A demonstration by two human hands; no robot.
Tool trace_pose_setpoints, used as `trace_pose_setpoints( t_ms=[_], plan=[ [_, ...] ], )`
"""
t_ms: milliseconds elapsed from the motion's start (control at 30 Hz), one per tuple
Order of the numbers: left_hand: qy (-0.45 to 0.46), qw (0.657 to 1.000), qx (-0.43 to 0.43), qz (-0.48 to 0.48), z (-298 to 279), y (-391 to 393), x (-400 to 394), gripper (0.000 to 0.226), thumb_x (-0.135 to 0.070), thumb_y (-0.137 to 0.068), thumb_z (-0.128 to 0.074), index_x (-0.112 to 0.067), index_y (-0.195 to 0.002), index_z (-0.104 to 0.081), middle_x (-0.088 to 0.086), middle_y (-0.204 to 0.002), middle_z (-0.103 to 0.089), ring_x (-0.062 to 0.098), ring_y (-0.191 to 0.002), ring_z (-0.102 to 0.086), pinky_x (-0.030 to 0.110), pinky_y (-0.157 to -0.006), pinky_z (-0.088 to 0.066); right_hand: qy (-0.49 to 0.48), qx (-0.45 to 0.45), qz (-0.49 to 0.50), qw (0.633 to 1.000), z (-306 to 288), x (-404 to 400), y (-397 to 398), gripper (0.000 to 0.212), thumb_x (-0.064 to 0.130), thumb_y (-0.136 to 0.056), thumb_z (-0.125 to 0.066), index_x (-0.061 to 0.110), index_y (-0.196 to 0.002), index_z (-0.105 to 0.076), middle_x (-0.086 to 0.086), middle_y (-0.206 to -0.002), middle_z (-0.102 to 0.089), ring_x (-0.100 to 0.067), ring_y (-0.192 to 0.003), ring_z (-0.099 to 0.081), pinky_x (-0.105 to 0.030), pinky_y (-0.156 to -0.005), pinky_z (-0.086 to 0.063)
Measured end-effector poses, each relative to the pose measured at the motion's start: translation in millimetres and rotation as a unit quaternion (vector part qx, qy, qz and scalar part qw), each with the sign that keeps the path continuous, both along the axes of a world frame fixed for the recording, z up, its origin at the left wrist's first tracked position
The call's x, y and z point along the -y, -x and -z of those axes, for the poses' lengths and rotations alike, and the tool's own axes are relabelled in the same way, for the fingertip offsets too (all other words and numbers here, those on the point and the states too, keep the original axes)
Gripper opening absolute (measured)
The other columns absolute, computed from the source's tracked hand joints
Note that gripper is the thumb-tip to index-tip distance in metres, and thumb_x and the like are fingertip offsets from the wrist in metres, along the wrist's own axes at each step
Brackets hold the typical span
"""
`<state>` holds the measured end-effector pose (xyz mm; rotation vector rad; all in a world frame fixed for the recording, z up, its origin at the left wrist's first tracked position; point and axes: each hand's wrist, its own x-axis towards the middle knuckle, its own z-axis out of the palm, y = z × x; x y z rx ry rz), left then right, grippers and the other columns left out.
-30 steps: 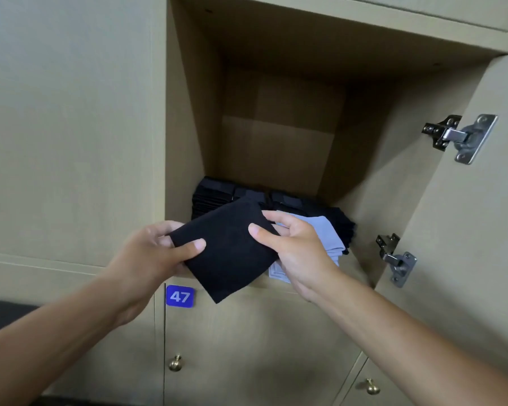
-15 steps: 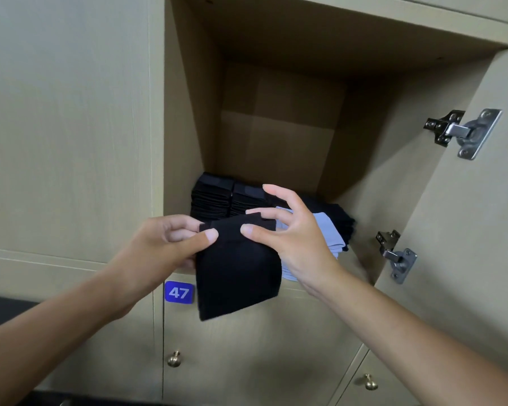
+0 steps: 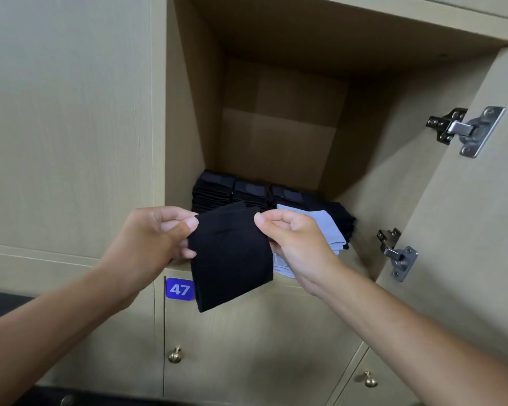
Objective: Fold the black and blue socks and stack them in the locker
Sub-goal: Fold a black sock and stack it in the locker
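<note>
Here the open locker (image 3: 282, 127) rises above and beyond both hands, its top edge cut off by the frame, its back wall in shade, and much free room above the socks. Its door (image 3: 467, 215) swings out to the right of the right hand and carries two metal hinges (image 3: 467, 131), the upper one clearer than the lower. Behind the hands, on the locker floor, stand three stacks of black socks (image 3: 235, 193); how many lie in each is too dark to count. Just behind the right hand lies a small pile of blue socks (image 3: 324, 227), partly hidden by that hand, on more dark socks. The left hand (image 3: 147, 238) pinches the left top corner of one folded black sock (image 3: 230, 256) between thumb and curled fingers; the right hand (image 3: 299, 244) pinches the right top corner likewise. The sock hangs between them over the locker's front edge, covering part of the number plate 47 (image 3: 179, 289) below the left hand. Two brass knobs (image 3: 175, 355) sit lower down
</note>
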<state>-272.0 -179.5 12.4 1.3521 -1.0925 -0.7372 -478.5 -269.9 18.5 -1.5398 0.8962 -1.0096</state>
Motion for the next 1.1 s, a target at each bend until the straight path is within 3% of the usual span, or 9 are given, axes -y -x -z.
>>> trace_pose_setpoints(
  t_ms=[133, 200, 367, 533, 600, 700, 800, 900, 1100],
  plan=[
    [-0.008, 1.0, -0.002, 0.02, -1.4, -1.0, -1.3, 0.024, -0.015, -0.105, -0.052, -0.01, -0.104, -0.076, 0.015, -0.09, -0.077, 0.027, -0.08, -0.071, 0.021, -0.069, -0.061, 0.035, -0.029, -0.04, 0.998, -5.2, 0.5, 2.2, 0.012, 0.028, -0.099, -0.064, 0.018, -0.094, -0.063, -0.002, -0.086, -0.068, -0.015, -0.079, -0.056, -0.033, -0.08, -0.042],
    [-0.017, 0.999, 0.009, 0.035, -2.5, -0.7, -2.5, 0.026, -0.013, -0.106, -0.05, -0.008, -0.103, -0.075, 0.015, -0.09, -0.078, 0.028, -0.081, -0.071, 0.021, -0.069, -0.061, 0.049, -0.039, -0.054, 0.997, -5.8, -1.0, 2.0, 0.011, 0.028, -0.1, -0.062, 0.021, -0.092, -0.06, 0.001, -0.083, -0.065, -0.01, -0.077, -0.055, -0.028, -0.079, -0.041],
    [-0.026, 0.999, 0.016, 0.024, -7.4, 1.9, -3.8, 0.026, -0.008, -0.105, -0.049, -0.004, -0.1, -0.074, 0.014, -0.08, -0.078, 0.023, -0.07, -0.075, 0.022, -0.062, -0.061, 0.094, -0.068, -0.054, 0.992, -6.2, -5.1, -1.2, 0.012, 0.03, -0.1, -0.062, 0.021, -0.093, -0.059, 0.003, -0.077, -0.06, -0.006, -0.067, -0.048, -0.029, -0.077, -0.038],
    [-0.022, 0.998, 0.008, 0.057, -15.0, 7.4, -9.0, 0.035, -0.015, -0.106, -0.044, -0.006, -0.095, -0.077, 0.02, -0.08, -0.076, 0.029, -0.07, -0.072, 0.037, -0.07, -0.057, 0.123, -0.058, -0.011, 0.991, -4.4, -6.1, -6.7, 0.013, 0.03, -0.097, -0.066, 0.019, -0.092, -0.063, 0.0, -0.082, -0.067, -0.01, -0.077, -0.057, -0.029, -0.078, -0.043],
    [-0.007, 0.997, 0.039, 0.068, -15.4, 11.6, -9.5, 0.035, -0.028, -0.106, -0.046, -0.011, -0.095, -0.075, 0.01, -0.075, -0.075, 0.021, -0.066, -0.07, 0.028, -0.061, -0.058, 0.139, -0.062, -0.007, 0.988, -4.4, -6.7, -9.3, 0.013, 0.03, -0.096, -0.067, 0.019, -0.09, -0.063, -0.001, -0.08, -0.068, -0.01, -0.076, -0.058, -0.029, -0.076, -0.044],
    [0.036, 0.99, 0.113, 0.074, -13.9, 17.6, -8.7, 0.008, -0.032, -0.097, -0.062, -0.028, -0.104, -0.064, -0.001, -0.071, -0.071, 0.006, -0.062, -0.066, 0.018, -0.054, -0.049, 0.179, -0.075, -0.021, 0.981, -4.6, -10.0, -11.8, 0.011, 0.029, -0.096, -0.069, 0.023, -0.089, -0.063, -0.006, -0.084, -0.069, -0.021, -0.075, -0.06, -0.036, -0.075, -0.047],
    [0.05, 0.984, 0.138, 0.096, -9.9, 18.6, -5.0, 0.011, -0.026, -0.093, -0.07, -0.028, -0.1, -0.061, 0.002, -0.083, -0.073, 0.018, -0.078, -0.074, 0.034, -0.068, -0.058, 0.195, -0.077, -0.033, 0.977, -6.4, -16.5, -13.4, 0.009, 0.027, -0.096, -0.068, 0.022, -0.091, -0.062, -0.004, -0.085, -0.068, -0.035, -0.08, -0.062, -0.047, -0.076, -0.051],
    [0.059, 0.981, 0.166, 0.082, -9.4, 21.2, -7.2, 0.009, -0.026, -0.092, -0.072, -0.02, -0.088, -0.067, 0.004, -0.086, -0.074, 0.027, -0.087, -0.073, 0.052, -0.087, -0.058, 0.202, -0.075, -0.026, 0.976, -8.4, -20.0, -13.6, 0.008, 0.025, -0.096, -0.068, 0.021, -0.091, -0.063, -0.001, -0.084, -0.068, -0.033, -0.082, -0.063, -0.046, -0.078, -0.051],
    [0.034, 0.995, 0.09, 0.003, -11.2, 24.4, -8.3, 0.021, -0.02, -0.087, -0.079, -0.006, -0.079, -0.066, 0.007, -0.076, -0.076, 0.031, -0.076, -0.073, 0.048, -0.077, -0.058, 0.184, -0.074, -0.021, 0.98, -9.2, -20.0, -11.8, 0.01, 0.028, -0.093, -0.072, 0.021, -0.094, -0.065, -0.003, -0.087, -0.071, -0.031, -0.088, -0.066, -0.042, -0.084, -0.054]
  ],
)
